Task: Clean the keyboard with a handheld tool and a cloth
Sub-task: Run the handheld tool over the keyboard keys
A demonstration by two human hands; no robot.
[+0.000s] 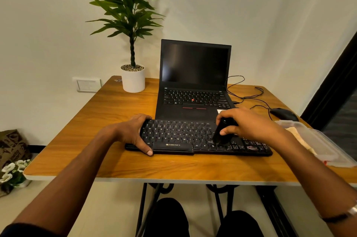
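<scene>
A black keyboard [179,136] lies across the wooden table [96,120] in front of an open laptop [195,82]. My left hand [133,130] grips the keyboard's left end, thumb on its front edge. My right hand [245,124] holds a small black handheld tool [220,132], its lower end touching the keys right of the middle. The tool's tip is hard to make out against the black keys. A cloth-like beige thing lies inside a clear plastic box [316,144] at the right.
A potted plant in a white pot [133,80] stands at the table's back left. A black mouse [283,114] and its cable lie at the back right. The plastic box overhangs the right edge. A bag and white flowers [11,171] sit on the floor at the left.
</scene>
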